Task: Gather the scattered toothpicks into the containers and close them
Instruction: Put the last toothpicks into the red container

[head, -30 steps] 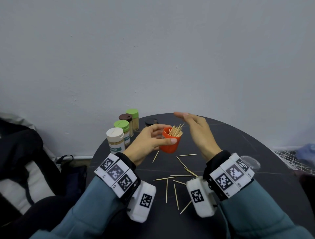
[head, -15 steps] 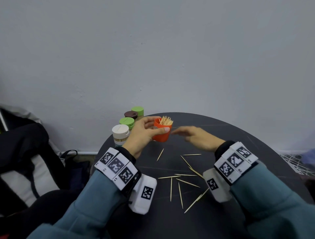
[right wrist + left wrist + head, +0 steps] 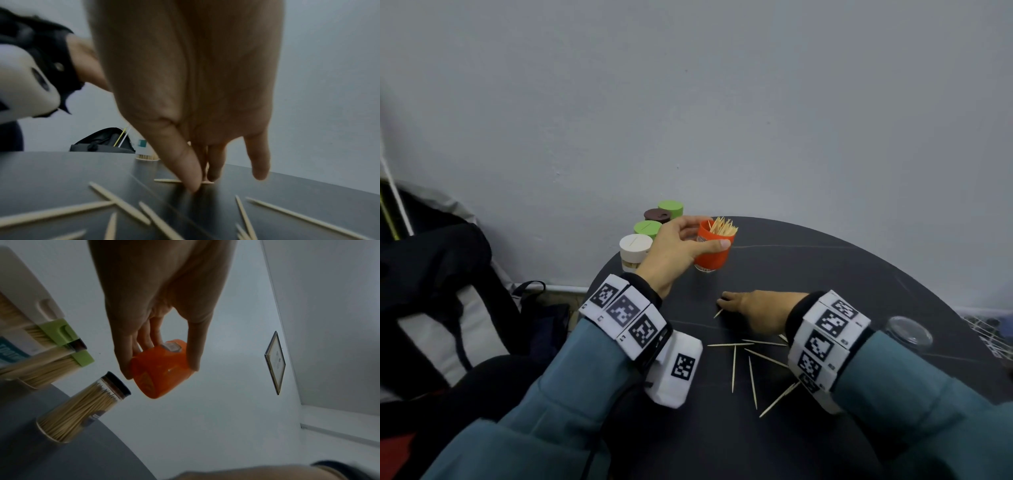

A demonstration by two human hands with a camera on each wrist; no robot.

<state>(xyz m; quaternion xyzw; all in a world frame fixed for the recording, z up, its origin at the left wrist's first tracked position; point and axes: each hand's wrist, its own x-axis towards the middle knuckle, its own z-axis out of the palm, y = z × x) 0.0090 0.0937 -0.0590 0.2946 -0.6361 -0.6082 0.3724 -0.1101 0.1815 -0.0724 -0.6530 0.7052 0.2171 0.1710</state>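
Showing no legible label, orange container (image 3: 711, 251).

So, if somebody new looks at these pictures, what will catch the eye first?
The orange container, bristling with toothpicks, gripped by the left hand at the table's far edge. Then the right hand reaching down to a loose toothpick on the dark table.

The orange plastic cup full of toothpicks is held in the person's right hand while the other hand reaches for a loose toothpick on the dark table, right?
Not quite: the head view shows the left hand gripping the orange plastic cup. The right hand reaches for the loose toothpick on the dark table.
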